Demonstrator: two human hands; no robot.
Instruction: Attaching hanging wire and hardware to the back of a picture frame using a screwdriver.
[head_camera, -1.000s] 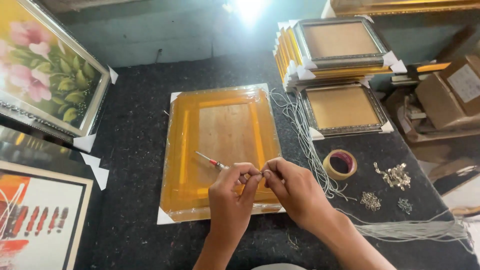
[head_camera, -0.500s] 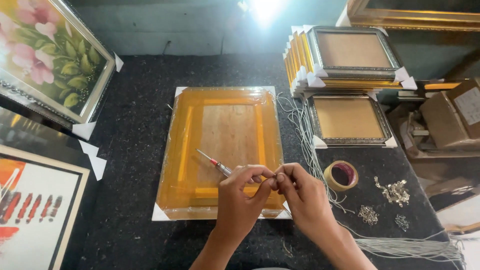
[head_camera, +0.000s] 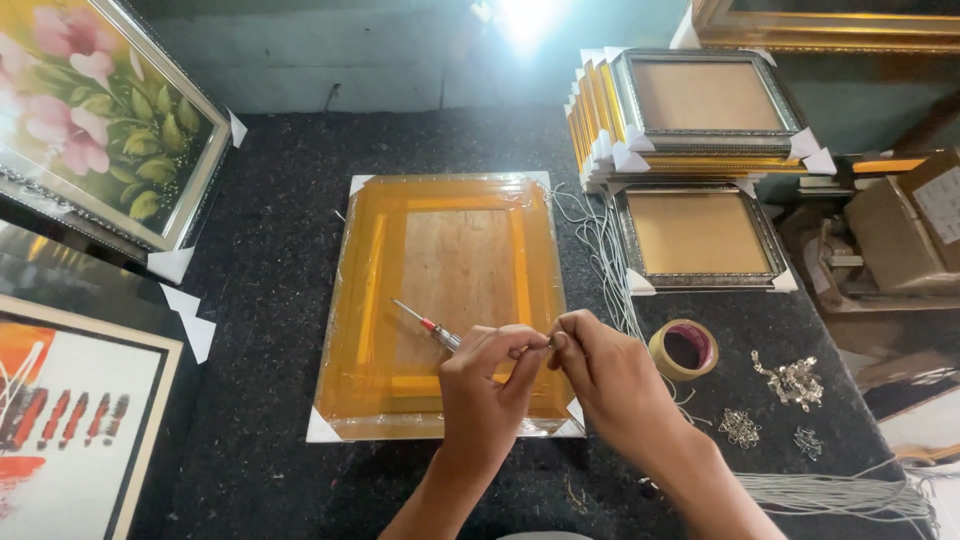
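Head view, near edge first: our left hand (head_camera: 485, 385) grips a screwdriver (head_camera: 428, 325), its shaft pointing toward 10 o'clock, while our right hand (head_camera: 605, 375) pinches something too small to tell; fingertips of both meet. Under them lies a wrapped yellow frame (head_camera: 450, 300) face down on the dark table (head_camera: 280, 250). At 3 o'clock, a tape roll (head_camera: 683, 349) and metal hangers (head_camera: 792, 380); at 1 o'clock, stacked frames (head_camera: 690, 110).
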